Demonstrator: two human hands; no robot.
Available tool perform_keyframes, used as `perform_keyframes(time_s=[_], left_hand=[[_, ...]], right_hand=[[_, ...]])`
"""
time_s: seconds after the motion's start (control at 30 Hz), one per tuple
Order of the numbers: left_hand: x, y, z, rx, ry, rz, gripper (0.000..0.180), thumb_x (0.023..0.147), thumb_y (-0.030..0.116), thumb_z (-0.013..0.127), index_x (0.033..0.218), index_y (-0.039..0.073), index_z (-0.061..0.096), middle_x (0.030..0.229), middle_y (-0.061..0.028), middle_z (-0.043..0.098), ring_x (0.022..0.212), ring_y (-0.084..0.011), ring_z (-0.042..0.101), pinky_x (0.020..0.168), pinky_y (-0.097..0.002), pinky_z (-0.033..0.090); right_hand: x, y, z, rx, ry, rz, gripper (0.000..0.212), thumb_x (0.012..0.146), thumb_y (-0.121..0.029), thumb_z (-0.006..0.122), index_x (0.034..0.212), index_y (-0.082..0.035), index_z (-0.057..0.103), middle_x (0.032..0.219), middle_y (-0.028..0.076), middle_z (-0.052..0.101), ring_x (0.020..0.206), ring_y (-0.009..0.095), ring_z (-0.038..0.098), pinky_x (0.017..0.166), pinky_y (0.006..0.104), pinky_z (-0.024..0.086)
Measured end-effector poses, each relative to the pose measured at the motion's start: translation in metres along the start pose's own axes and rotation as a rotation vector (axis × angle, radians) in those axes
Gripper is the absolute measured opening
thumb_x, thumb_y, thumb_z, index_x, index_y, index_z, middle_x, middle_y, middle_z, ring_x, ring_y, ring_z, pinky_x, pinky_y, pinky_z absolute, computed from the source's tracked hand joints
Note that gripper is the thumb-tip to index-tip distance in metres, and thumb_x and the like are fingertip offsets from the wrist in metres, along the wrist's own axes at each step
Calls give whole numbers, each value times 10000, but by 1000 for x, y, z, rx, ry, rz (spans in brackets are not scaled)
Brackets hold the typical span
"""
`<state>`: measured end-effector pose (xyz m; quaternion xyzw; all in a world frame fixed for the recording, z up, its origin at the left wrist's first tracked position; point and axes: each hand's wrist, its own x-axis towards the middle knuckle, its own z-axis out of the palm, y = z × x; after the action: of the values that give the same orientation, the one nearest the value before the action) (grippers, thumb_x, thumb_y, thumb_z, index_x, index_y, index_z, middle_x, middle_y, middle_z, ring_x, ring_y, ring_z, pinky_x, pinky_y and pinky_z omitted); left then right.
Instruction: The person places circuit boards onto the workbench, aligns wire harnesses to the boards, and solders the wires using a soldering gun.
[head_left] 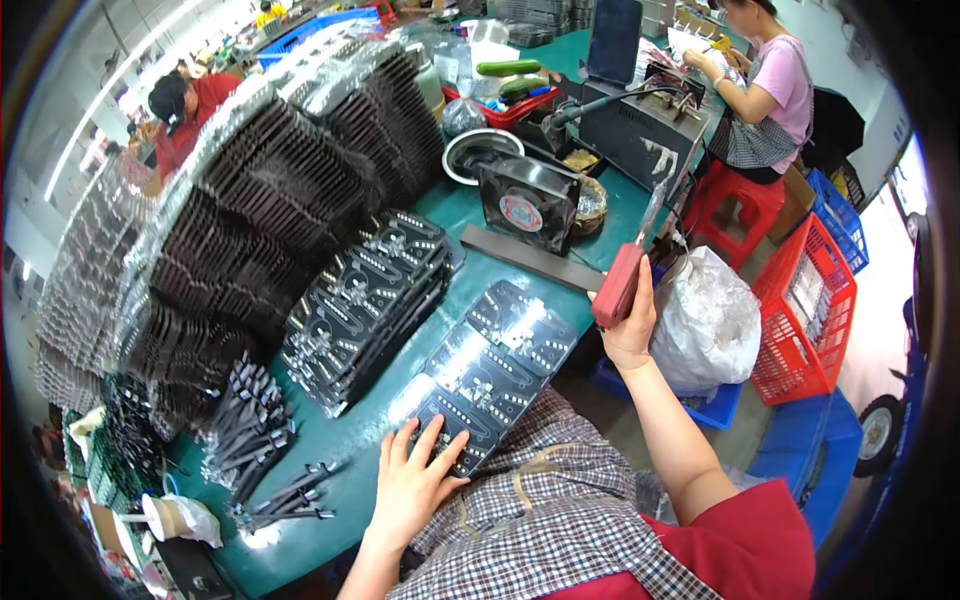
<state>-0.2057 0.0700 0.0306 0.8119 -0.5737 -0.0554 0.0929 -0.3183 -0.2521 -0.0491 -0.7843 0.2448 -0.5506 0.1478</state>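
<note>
With my right hand [632, 318] clenched around the iron [618, 285] and my left hand [413, 482], fingers spread and ungripping, on the board [490, 360] at the bench's [345, 440] near edge, I judge that uneven pressure could slide it off.

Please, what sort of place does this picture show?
Most likely an electronics workshop: black circuit boards are piled on a green table, a bundle of cables lies nearby, and the right hand holds a red-handled tool.
</note>
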Motion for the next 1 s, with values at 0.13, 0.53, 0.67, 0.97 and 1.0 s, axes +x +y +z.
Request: perform_keyframes(time_s=[0.13, 0.53, 0.67, 0.97, 1.0], left_hand=[[17, 6, 8, -41, 103, -29, 620, 639, 341, 755, 1221, 211, 584, 1319, -100, 452, 1157, -345, 408, 967, -509, 329], [48, 18, 6, -196, -41, -85, 675, 748, 322, 711, 1352, 188, 443, 1473, -152, 247, 1367, -401, 171, 1060, -616, 154], [64, 22, -13, -191, -76, -16, 691, 792, 400, 651, 1379, 142, 393, 1471, -175, 245, 1376, -379, 171, 1065, -614, 118], [142, 36, 33, -16, -46, 60, 722, 829, 505, 564, 1425, 184, 313, 1489, -138, 241, 1384, -355, 172, 1034, -655, 154], [141, 34, 37, -11, -13, 70, 699, 837, 514, 543, 1425, 212, 316, 1491, -126, 244, 1385, -350, 173, 1032, -658, 152]], right_hand=[[5, -13, -6, -10, -9, 12, 947, 676, -25, 788, 1435, -50, 222, 1253, 181, 516, 961, 251, 607, 830, 334, 491], [-6, -17, -4, -7, -32, 68, 942, 688, -36, 784, 1439, -62, 216, 1105, 136, 583, 909, 229, 607, 791, 337, 497], [-3, -18, -4, -20, -32, 57, 944, 688, -33, 785, 1440, -59, 214, 1119, 139, 576, 917, 224, 604, 791, 333, 496], [-3, -22, -7, 30, -36, 60, 943, 678, -24, 790, 1433, -42, 225, 1159, 155, 568, 927, 228, 612, 796, 326, 504], [-5, -22, -7, 33, -35, 39, 939, 682, -31, 789, 1432, -39, 223, 1181, 164, 561, 946, 237, 612, 809, 331, 503]])
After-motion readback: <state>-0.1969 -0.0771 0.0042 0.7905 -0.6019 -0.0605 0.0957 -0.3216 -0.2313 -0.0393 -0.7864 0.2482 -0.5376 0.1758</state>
